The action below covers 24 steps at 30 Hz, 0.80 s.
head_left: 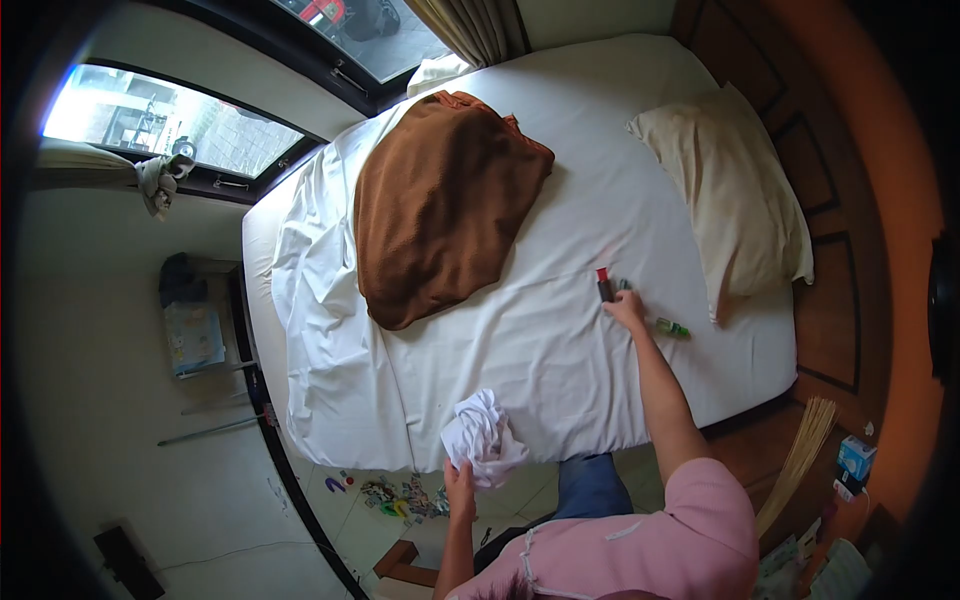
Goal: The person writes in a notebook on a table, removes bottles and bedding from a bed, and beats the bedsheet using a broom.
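My left hand (460,487) is closed on a bunched white cloth (484,436) at the near edge of the bed. Over the bed, my right hand (628,310) has its fingers closed around a small dark bottle with a red end (603,284). A second small greenish bottle (624,285) is right at these fingers; whether it is gripped too is unclear. Just right of my wrist, a small green bottle (673,328) lies on the white sheet (520,340).
A brown blanket (450,220) is heaped on the bed, and a cream pillow (725,190) lies at the headboard (840,270). Small scattered items (405,498) are on the floor at the bed's near side. A bundle of thin sticks (800,465) leans at the right.
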{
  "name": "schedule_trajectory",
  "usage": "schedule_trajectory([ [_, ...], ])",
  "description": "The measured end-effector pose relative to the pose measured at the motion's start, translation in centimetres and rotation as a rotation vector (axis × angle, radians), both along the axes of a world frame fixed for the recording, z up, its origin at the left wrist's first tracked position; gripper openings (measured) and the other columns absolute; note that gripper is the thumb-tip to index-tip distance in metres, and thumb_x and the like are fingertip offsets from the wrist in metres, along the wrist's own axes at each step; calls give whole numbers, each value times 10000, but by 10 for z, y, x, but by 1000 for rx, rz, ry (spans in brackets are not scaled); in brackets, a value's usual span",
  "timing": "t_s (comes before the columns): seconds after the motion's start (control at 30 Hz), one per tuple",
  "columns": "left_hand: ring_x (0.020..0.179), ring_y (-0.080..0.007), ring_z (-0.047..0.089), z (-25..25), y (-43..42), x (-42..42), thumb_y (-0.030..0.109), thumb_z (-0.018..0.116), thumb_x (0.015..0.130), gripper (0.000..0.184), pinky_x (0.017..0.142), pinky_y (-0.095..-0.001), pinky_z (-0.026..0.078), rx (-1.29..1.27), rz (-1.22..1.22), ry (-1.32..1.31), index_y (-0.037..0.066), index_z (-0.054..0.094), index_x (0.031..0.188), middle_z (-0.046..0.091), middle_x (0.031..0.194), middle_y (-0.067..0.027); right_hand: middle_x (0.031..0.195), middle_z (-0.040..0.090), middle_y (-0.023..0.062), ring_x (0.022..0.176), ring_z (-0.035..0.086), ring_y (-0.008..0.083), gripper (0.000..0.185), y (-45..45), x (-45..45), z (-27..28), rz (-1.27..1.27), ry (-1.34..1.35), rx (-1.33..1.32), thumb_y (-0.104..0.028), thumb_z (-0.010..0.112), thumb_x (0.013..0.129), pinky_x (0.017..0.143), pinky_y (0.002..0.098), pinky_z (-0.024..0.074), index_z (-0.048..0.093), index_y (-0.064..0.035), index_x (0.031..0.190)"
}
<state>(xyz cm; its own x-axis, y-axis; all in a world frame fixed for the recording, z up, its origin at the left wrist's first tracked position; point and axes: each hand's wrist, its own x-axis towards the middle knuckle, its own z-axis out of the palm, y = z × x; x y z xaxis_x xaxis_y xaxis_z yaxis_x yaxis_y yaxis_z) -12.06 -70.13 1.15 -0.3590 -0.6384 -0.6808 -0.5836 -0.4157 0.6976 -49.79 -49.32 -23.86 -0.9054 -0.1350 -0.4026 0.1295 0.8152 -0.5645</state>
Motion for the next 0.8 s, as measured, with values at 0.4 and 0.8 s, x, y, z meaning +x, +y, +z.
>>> schedule_trajectory([
  [0.4, 1187, -225, 381, -12, 44, -136, 159, 693, 752, 836, 926, -314, 374, 94, -591, 383, 79, 148, 1382, 353, 1311, -130, 1024, 487, 113, 918, 537, 240, 410, -29, 148, 223, 478, -45, -811, -120, 720, 648, 780, 327, 457, 572, -46, 1022],
  [0.8, 980, -218, 562, -4, 45, -144, 108, 602, 778, 268, 813, -361, 466, 315, -411, 495, 39, 498, 1015, 550, 1144, -112, 1276, 433, 193, 1112, 471, 327, 139, -4, 152, 261, 666, 16, -889, -32, 585, 733, 923, 343, 382, 609, 3, 865],
])
